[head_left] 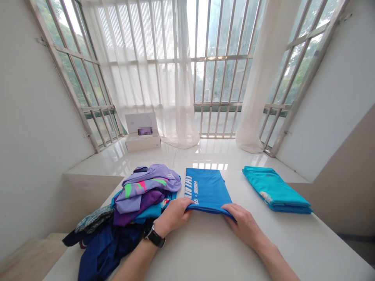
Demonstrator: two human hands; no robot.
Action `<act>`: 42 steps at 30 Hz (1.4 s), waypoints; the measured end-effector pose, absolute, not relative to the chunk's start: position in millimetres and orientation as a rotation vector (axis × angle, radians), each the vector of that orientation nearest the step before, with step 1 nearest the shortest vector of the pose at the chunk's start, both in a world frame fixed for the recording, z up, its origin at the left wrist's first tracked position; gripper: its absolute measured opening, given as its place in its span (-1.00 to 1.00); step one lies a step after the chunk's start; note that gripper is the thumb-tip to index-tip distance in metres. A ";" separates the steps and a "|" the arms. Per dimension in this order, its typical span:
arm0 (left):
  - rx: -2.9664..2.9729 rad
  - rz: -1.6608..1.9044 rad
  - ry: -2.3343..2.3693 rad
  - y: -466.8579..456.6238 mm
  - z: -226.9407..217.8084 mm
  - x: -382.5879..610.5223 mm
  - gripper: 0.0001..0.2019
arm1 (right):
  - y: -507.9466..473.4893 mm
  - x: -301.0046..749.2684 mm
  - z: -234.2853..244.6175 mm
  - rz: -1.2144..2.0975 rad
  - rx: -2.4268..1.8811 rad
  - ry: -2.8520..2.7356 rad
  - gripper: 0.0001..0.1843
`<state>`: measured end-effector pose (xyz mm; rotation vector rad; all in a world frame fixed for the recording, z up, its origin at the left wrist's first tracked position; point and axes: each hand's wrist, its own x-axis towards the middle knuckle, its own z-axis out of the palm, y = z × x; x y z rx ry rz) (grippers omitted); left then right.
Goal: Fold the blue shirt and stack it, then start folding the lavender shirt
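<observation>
Treat folded blue shirt [206, 189] as light, limp, slippery; lying flat mid-worktop [205, 249]. Pinched along near edge by left hand [172, 214] and right hand [243, 222]. Take hold at both near corners, supporting layers.

Bare table [205, 253] lies open near the front edge and in the lane between the folded blue shirt [206, 189] and the stack of teal shirts [275, 191] on the right, while a heap of loose clothes [140, 195] crowds the left side, just beside the blue shirt.
</observation>
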<state>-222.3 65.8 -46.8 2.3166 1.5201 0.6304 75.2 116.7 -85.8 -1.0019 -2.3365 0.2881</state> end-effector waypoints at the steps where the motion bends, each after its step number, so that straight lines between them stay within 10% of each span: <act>1: 2.276 0.647 1.557 66.3 -44.9 -221.7 -0.78 | 117.0 74.7 -85.9 0.324 -1.027 -2.302 -0.73; 21: 1.985 0.751 2.017 77.8 -57.4 -209.8 -0.72 | 126.5 71.1 -72.5 0.647 -1.457 -2.060 -0.51; 37: 2.218 0.545 2.193 75.4 -59.0 -206.0 -0.83 | 121.4 71.9 -78.1 0.203 -1.859 -2.051 -0.58; 42: 2.656 0.704 1.810 78.7 -61.1 -209.3 -0.59 | 121.8 73.3 -83.6 -0.144 -1.458 -2.060 -0.72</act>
